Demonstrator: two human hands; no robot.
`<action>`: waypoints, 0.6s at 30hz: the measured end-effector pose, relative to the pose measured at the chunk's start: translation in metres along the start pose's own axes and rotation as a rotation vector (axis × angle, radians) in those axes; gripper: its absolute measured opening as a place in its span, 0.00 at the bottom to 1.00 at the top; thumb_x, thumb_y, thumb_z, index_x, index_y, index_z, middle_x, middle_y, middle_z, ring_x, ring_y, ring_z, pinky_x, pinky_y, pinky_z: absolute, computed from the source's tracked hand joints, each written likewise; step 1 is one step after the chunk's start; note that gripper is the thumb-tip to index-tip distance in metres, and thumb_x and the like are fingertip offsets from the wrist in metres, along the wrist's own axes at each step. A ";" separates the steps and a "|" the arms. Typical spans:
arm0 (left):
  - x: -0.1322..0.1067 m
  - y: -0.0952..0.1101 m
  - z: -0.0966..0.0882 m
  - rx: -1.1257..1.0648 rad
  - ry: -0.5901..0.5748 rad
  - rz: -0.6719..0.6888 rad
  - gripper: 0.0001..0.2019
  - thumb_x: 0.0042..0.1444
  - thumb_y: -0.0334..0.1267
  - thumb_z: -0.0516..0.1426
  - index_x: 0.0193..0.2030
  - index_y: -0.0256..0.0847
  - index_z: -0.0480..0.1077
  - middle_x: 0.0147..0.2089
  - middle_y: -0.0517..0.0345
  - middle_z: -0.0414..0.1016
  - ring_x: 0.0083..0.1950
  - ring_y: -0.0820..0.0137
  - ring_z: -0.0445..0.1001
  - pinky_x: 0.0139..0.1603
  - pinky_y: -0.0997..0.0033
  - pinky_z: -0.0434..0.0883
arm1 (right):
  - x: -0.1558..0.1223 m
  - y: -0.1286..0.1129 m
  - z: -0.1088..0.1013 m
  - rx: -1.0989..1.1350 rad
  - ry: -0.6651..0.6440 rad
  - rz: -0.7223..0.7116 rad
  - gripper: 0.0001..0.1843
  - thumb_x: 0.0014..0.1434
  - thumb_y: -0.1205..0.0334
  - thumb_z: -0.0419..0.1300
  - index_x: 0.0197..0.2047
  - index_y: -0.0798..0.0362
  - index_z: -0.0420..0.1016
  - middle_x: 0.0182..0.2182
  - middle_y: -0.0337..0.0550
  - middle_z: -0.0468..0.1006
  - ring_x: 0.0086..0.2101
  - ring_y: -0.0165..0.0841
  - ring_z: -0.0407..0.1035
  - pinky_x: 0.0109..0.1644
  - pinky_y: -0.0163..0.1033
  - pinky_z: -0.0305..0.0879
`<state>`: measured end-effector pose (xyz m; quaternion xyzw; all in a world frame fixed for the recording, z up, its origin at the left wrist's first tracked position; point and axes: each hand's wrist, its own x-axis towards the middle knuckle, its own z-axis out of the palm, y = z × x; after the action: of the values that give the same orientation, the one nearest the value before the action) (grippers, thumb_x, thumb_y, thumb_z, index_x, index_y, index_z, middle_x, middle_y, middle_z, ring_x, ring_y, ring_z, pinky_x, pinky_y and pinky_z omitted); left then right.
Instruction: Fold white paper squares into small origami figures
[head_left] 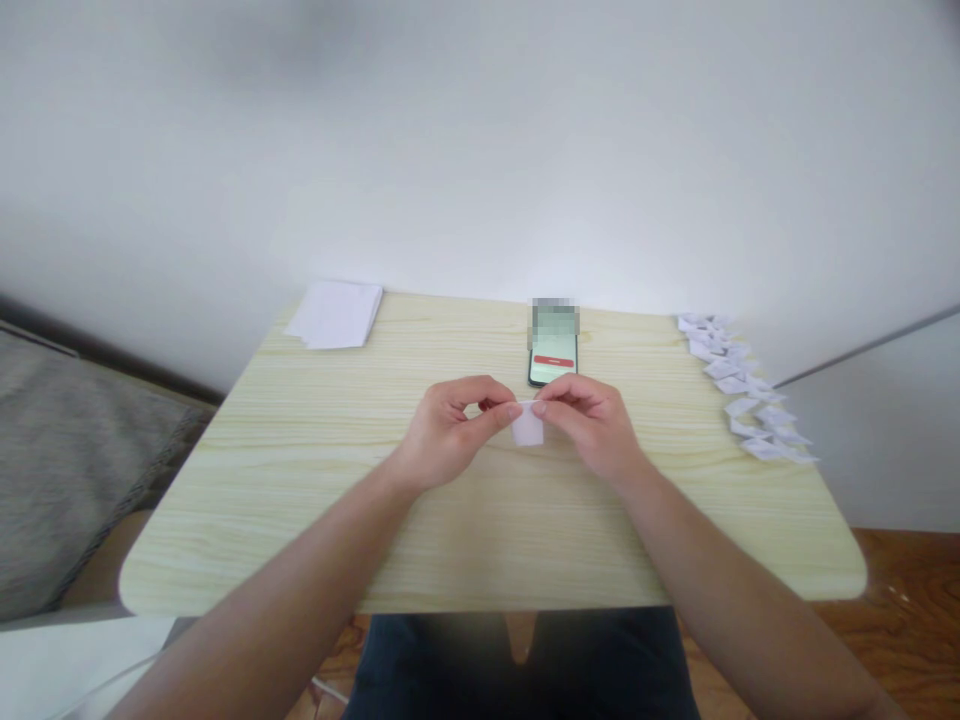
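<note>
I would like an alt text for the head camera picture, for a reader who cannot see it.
A person's left hand and right hand pinch a small white paper piece by its upper edge over a pale table. A lit phone lies beyond; a paper stack lies at back left, and folded paper shapes line the right side.

Table (pixel 285 480): in front of you, its far edge along the wall (pixel 480 150)
Paper stack (pixel 337 314): on the table's far left corner
Phone (pixel 553 372): near the far edge, beyond your hands
Folded papers (pixel 739 385): along the table's right side
Small paper (pixel 528 430): between your left hand (pixel 450 432) and right hand (pixel 594 425)
</note>
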<state>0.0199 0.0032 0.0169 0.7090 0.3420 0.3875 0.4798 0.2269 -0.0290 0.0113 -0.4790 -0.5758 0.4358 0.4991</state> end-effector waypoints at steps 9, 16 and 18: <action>0.002 -0.006 0.001 -0.055 -0.081 -0.090 0.15 0.65 0.48 0.59 0.35 0.38 0.74 0.32 0.58 0.72 0.34 0.71 0.67 0.34 0.71 0.64 | 0.000 -0.001 -0.001 -0.035 -0.032 -0.008 0.08 0.61 0.59 0.67 0.30 0.50 0.79 0.26 0.37 0.78 0.28 0.31 0.71 0.33 0.37 0.67; 0.002 -0.006 0.001 0.069 -0.060 -0.059 0.14 0.66 0.47 0.58 0.37 0.38 0.76 0.33 0.58 0.73 0.35 0.70 0.67 0.37 0.70 0.63 | 0.001 0.001 -0.002 -0.010 0.012 -0.017 0.10 0.63 0.52 0.67 0.37 0.50 0.79 0.29 0.40 0.81 0.31 0.33 0.74 0.36 0.39 0.69; 0.002 -0.006 0.002 0.094 -0.028 -0.043 0.14 0.66 0.47 0.58 0.37 0.38 0.76 0.33 0.58 0.73 0.35 0.70 0.67 0.36 0.70 0.63 | 0.000 0.002 -0.002 -0.028 0.017 -0.019 0.12 0.63 0.50 0.67 0.38 0.50 0.80 0.30 0.41 0.81 0.32 0.34 0.74 0.37 0.40 0.70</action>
<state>0.0223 0.0063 0.0111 0.7285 0.3685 0.3506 0.4590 0.2290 -0.0282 0.0093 -0.4842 -0.5821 0.4190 0.5011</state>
